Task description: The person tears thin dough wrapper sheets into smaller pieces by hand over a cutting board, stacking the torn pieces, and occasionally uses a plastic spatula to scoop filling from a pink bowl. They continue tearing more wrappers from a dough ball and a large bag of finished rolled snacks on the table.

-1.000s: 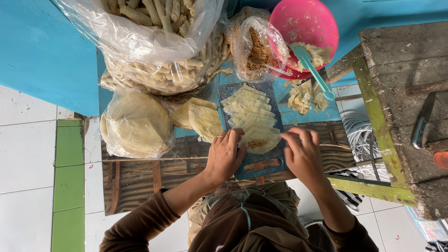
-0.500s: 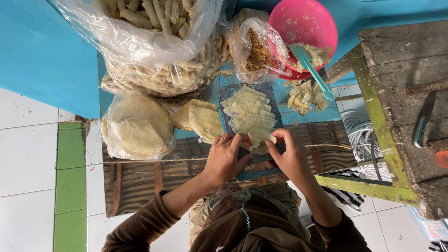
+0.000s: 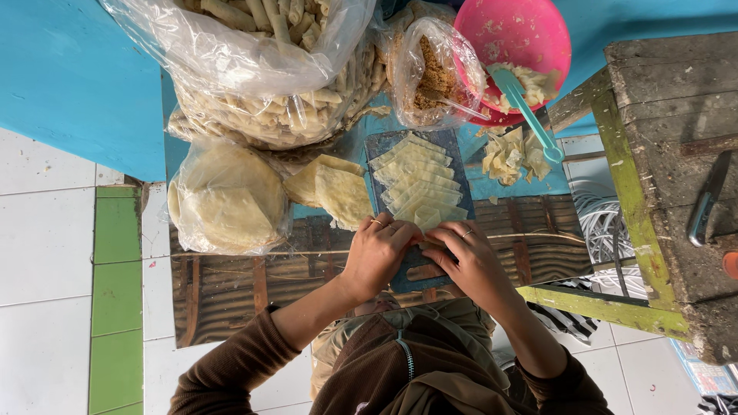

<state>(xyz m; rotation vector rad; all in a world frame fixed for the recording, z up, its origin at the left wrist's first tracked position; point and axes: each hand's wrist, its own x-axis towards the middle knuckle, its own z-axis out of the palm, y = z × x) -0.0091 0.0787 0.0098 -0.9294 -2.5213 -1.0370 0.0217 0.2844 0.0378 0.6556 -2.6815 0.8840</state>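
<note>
The thin pale wrapper [image 3: 427,220] is lying at the near end of the dark blue board [image 3: 455,163], right under the fingertips, and both hands are working it. The left hand [image 3: 378,253] and right hand [image 3: 470,260] are meeting over it, fingers curled and pinching its edge; whether any filling is inside, I cannot tell. Just beyond the hands, a row of overlapping wrappers [image 3: 415,177] is lying along the board. Since the sheets are overlapping, the hands could be dragging the next one along, and so thin a sheet could be tearing under a hard pinch. Left of the hands a bag of round sheets [image 3: 227,200] is sitting on the bench [image 3: 231,288]. Further out to the right, a pink bowl [image 3: 523,31] with a teal spatula [image 3: 530,115] is perching at the edge.
</note>
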